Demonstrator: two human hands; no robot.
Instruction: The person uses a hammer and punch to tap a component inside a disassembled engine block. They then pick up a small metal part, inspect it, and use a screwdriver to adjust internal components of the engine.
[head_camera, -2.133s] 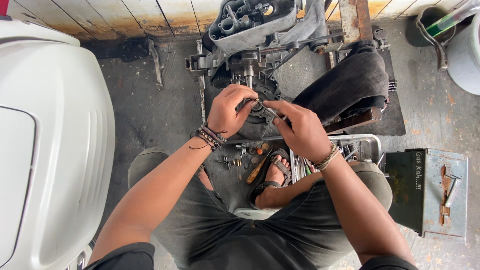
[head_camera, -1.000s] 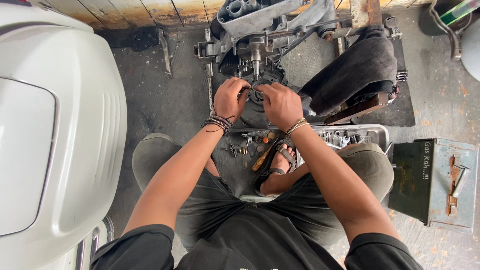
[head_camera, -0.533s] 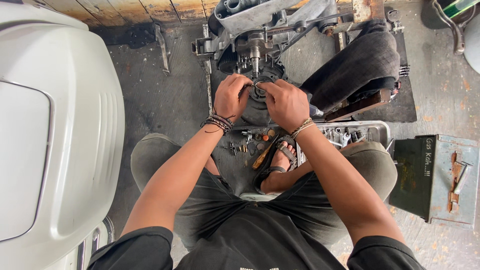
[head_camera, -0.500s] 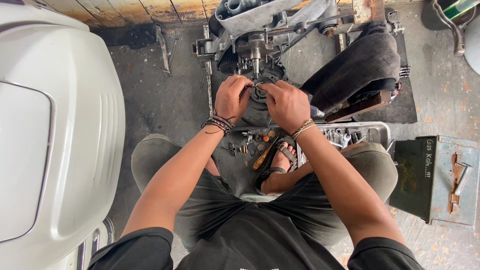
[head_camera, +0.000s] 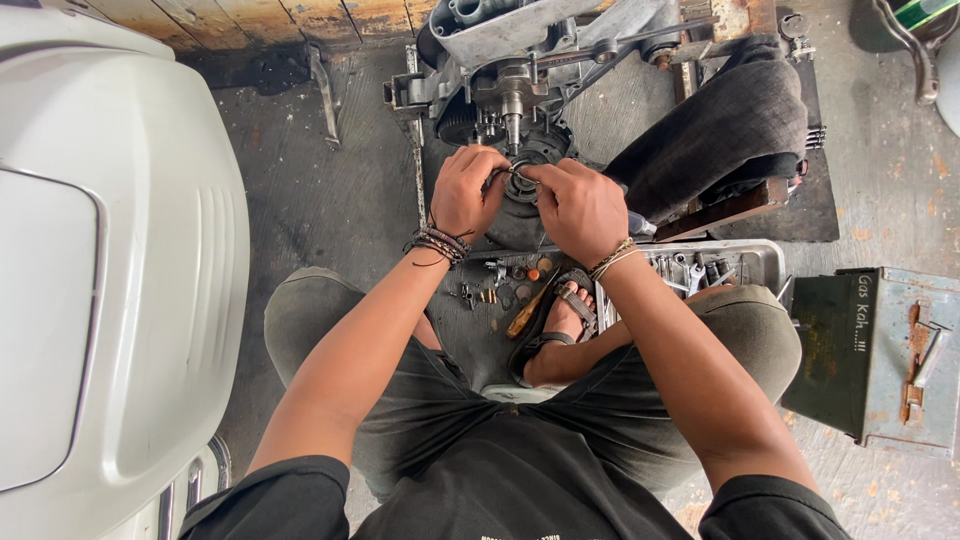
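Ring-shaped engine part (head_camera: 522, 185), judged small, stiff and probably oily, is pinched at its rim by the closed left hand (head_camera: 467, 190) and right hand (head_camera: 580, 207).

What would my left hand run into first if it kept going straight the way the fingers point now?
The left hand points up and slightly right, fingertips at the small ring-shaped part both hands pinch. Straight on, it would likely meet the engine's upright shaft and surrounding metal casing, though depth is hard to judge.

Dark round engine part (head_camera: 524, 178), upright between fingertips
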